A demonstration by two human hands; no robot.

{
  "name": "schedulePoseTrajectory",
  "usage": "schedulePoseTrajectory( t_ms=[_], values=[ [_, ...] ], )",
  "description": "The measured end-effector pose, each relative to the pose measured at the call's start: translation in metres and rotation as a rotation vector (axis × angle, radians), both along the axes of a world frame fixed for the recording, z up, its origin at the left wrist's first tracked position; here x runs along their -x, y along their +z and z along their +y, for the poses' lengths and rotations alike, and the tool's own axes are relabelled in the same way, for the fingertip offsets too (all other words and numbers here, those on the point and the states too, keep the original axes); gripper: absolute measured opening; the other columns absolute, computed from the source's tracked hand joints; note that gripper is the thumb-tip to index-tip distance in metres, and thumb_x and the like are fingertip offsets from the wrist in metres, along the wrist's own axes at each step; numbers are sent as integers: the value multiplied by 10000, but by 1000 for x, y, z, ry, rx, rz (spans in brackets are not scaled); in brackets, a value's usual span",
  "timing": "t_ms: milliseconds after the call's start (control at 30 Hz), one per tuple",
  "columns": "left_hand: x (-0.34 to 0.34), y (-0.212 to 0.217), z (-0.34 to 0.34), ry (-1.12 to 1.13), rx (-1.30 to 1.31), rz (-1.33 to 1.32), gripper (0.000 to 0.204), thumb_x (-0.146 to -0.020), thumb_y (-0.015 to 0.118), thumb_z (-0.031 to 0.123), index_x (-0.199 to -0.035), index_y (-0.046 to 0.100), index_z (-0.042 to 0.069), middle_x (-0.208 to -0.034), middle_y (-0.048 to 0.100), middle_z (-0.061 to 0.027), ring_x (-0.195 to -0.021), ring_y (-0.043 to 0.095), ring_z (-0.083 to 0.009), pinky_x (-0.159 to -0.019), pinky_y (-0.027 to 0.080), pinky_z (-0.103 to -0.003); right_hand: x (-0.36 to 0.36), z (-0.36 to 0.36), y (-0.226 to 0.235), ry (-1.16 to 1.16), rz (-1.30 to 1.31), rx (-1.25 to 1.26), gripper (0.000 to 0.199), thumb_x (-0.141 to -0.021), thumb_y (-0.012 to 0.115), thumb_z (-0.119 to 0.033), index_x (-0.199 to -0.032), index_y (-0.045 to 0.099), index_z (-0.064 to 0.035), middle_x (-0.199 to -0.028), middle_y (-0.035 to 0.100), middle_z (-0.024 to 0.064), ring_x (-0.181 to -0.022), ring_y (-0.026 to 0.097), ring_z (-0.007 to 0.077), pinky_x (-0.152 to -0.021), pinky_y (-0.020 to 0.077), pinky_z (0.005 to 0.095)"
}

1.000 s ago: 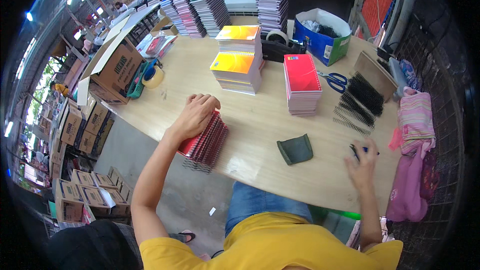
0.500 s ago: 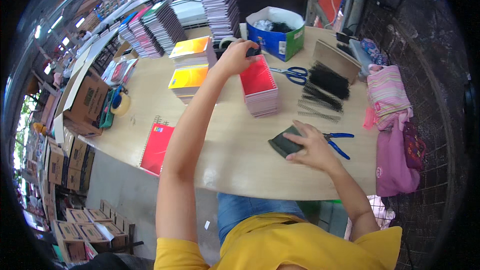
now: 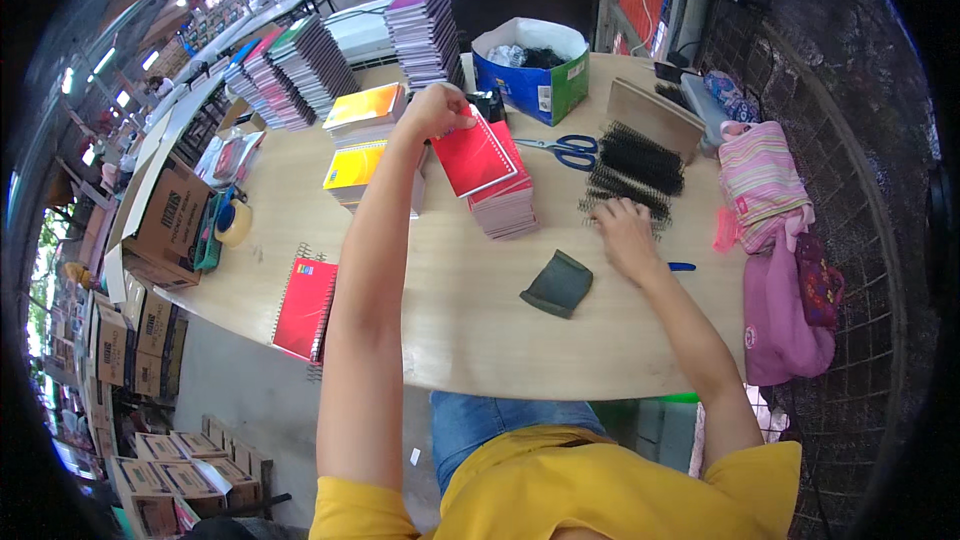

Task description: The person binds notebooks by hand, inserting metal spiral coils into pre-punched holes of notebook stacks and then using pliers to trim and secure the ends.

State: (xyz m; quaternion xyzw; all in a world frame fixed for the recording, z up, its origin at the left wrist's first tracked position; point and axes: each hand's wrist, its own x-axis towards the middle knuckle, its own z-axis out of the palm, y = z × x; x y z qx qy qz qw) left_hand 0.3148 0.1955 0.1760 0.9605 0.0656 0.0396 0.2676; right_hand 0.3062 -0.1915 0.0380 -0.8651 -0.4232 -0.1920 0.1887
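My left hand (image 3: pixel 438 112) pinches the far-left corner of a red notebook (image 3: pixel 473 158) with small holes along one edge. This notebook is tilted over a stack of similar red-topped notebooks (image 3: pixel 505 215). Over at the black wire binding coils (image 3: pixel 643 158), my right hand (image 3: pixel 628 238) has its fingers bent down and closed on a coil at the near edge of the pile; the fingertips are partly hidden. A dark green curved pad (image 3: pixel 557 285) lies on the table, left of that hand. Blue-handled pliers (image 3: pixel 682 266) show only in part beside my right wrist.
Scissors (image 3: pixel 572 150) lie beyond the stack, before a blue-and-green box (image 3: pixel 535 90). Yellow-covered notebooks (image 3: pixel 352 166) stand left of it, with tall notebook stacks (image 3: pixel 315 65) behind. A red notebook with coils (image 3: pixel 305 305) sits at the front-left edge. Pink cloth (image 3: pixel 780 325) hangs at right.
My left hand has raised the top red notebook and drawn it left. My right hand has let go of the green pad and moved away to the coils.
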Motion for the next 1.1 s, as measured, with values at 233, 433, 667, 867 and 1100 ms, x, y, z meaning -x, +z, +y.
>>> schedulePoseTrajectory(
  t_ms=[233, 433, 667, 867, 1100],
  values=[
    [103, 31, -24, -28, 347, -586, 393, -906, 652, 9, -1283, 540, 5, -1143, 670, -119, -975, 644, -184, -853, 508, -324, 22, -37, 73, 189, 182, -200, 187, -856, 680, -49, -1040, 708, -62, -920, 639, 122, -846, 654, 310, -762, 526, 406],
    [285, -99, -137, 364, 366, -806, 286, -916, 564, -105, -1184, 631, -32, -1124, 682, -130, -1049, 647, -194, -933, 491, -299, 77, -48, 78, 312, 436, -303, 235, -848, 684, -14, -1076, 718, -59, -912, 652, 123, -806, 663, 307, -705, 528, 389],
    [300, -165, -175, 415, 678, -737, 125, -925, 635, 14, -1047, 620, -6, -1043, 602, -110, -982, 582, -207, -875, 470, -311, 110, -7, 57, 396, 584, -321, 221, -862, 701, -40, -1079, 737, -68, -921, 665, 120, -770, 661, 273, -684, 519, 369],
    [300, -163, -176, 426, 549, -675, 107, -904, 647, 19, -1004, 613, 2, -994, 582, -124, -928, 580, -237, -833, 476, -319, 112, 13, 47, 425, 676, -248, 201, -872, 705, -73, -1068, 741, -51, -888, 688, 113, -792, 664, 264, -693, 521, 349],
    [299, -158, -185, 442, 509, -734, 97, -904, 654, 29, -990, 614, 10, -975, 574, -127, -872, 586, -248, -772, 488, -326, 114, 19, 56, 593, 788, -208, 175, -882, 695, -80, -1046, 720, -24, -930, 709, 127, -839, 681, 283, -737, 526, 368]
  ],
)
